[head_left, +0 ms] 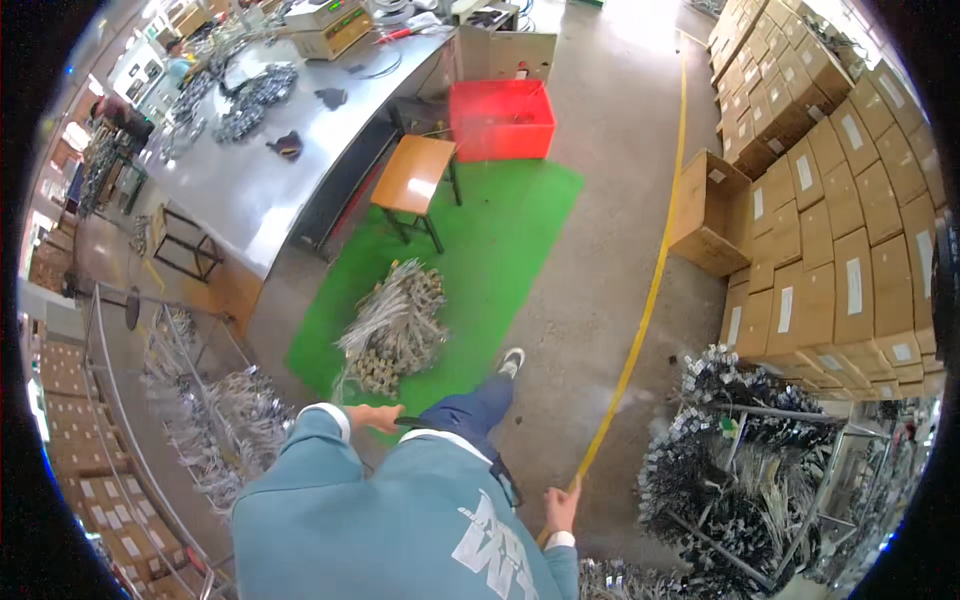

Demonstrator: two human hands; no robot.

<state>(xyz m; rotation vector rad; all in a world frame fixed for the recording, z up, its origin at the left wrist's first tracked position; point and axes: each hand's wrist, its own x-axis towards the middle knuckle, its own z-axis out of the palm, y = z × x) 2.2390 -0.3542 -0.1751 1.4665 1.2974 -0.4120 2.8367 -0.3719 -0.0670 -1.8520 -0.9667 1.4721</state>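
My left hand (375, 417) is at my left side, next to the dark edge at my waist. Its fingers look loosely stretched, and I see nothing held in them. Out to my right, my right hand (562, 508) is curled closed with its thumb up, over the grey floor. No object shows in it. Ahead of my left hand, a big heap of silvery cable bundles (395, 320) with pale connector ends lies on a green floor patch (510, 230). One of my shoes (512, 362) shows beside that patch.
A wooden-topped stool (415, 172) and a red bin (502, 120) stand by a metal worktable (230, 190). Racks of hanging cables (225, 430) are at left, with more dark cables (740, 470) at right. Stacked cartons (840, 230) line the right beyond a yellow floor line (640, 345).
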